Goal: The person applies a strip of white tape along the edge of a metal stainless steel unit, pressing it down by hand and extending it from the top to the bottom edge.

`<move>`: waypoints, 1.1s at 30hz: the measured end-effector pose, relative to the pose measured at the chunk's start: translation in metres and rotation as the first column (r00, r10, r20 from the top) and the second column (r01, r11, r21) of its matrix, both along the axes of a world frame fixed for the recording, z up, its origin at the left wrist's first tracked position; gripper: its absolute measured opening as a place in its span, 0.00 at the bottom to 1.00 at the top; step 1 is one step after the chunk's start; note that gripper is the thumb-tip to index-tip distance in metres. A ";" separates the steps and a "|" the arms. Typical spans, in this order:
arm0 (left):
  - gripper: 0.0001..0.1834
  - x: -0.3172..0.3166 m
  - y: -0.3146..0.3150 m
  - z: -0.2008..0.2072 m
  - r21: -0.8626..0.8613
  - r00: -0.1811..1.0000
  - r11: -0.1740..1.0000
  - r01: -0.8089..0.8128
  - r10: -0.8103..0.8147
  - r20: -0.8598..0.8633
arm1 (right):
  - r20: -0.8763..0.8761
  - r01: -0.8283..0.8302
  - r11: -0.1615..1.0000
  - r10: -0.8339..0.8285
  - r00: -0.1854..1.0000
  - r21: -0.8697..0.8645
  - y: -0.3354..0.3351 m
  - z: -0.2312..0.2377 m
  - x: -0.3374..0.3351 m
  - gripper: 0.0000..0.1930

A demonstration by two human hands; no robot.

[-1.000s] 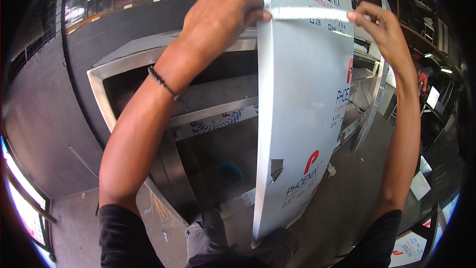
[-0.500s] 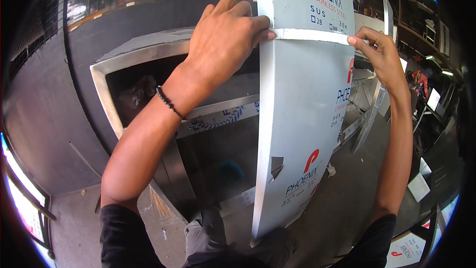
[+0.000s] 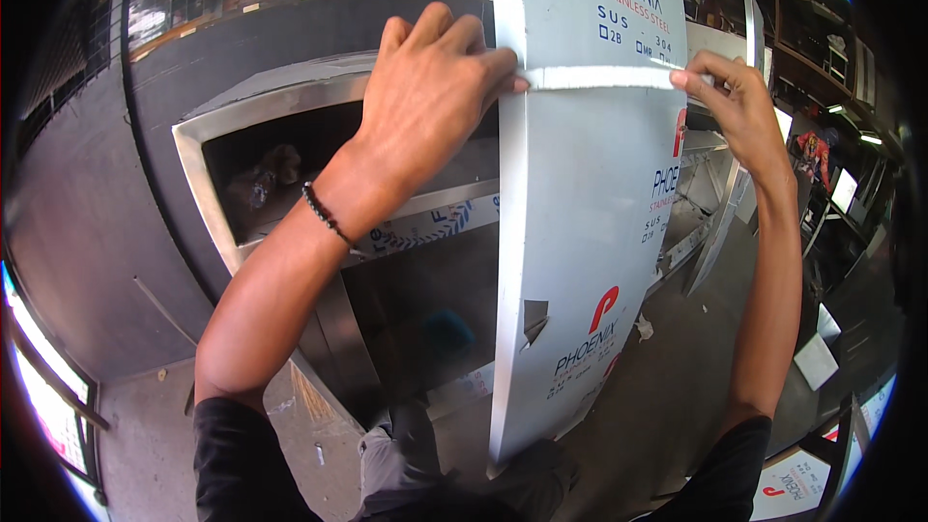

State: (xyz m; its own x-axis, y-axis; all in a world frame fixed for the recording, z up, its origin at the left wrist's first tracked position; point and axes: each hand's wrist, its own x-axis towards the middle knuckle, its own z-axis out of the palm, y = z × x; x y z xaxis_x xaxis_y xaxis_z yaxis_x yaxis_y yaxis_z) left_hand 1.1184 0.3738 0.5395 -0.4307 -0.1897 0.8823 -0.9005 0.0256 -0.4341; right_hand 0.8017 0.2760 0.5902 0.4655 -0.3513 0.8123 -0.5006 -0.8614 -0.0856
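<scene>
A tall sheet-metal panel [image 3: 570, 222] under pale printed protective film stands upright in front of me. Across its upper part runs a narrow white strip [image 3: 599, 78], stretched from side to side. At the panel's left edge my left hand [image 3: 435, 72] pinches one end between thumb and fingers. My right hand [image 3: 737, 101] grips the other end near the right edge, its thumb pressed on the strip. Lower down on the panel's left side, a small piece of the film is torn, and a dark patch [image 3: 535, 317] shows there.
Behind the panel on the left is a metal cabinet frame [image 3: 193, 150] with dark open compartments. A broom head [image 3: 311, 396] rests near its foot. Another panel [image 3: 717, 232] leans on the right, and film-covered sheets [image 3: 793, 483] lie at lower right. Someone in red [image 3: 812, 150] is far off.
Both hands still hold the strip's ends. The strip and my left hand sit slightly lower on the panel than before. The view has shifted a little.
</scene>
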 end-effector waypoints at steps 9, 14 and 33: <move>0.11 -0.006 -0.001 -0.020 -0.072 1.000 0.997 0.003 -0.006 -0.030 | 0.016 -0.045 0.996 0.046 0.999 -0.081 -0.011 -0.025 -0.004 0.19; 0.11 -0.008 0.001 -0.032 -0.069 0.999 0.998 -0.008 0.005 -0.037 | 0.089 -0.017 0.999 0.021 0.996 -0.046 0.004 -0.046 -0.003 0.19; 0.11 -0.012 0.006 -0.043 0.000 0.980 0.999 0.042 -0.042 -0.193 | 0.016 -0.039 0.995 0.041 0.999 -0.091 0.006 -0.044 -0.003 0.18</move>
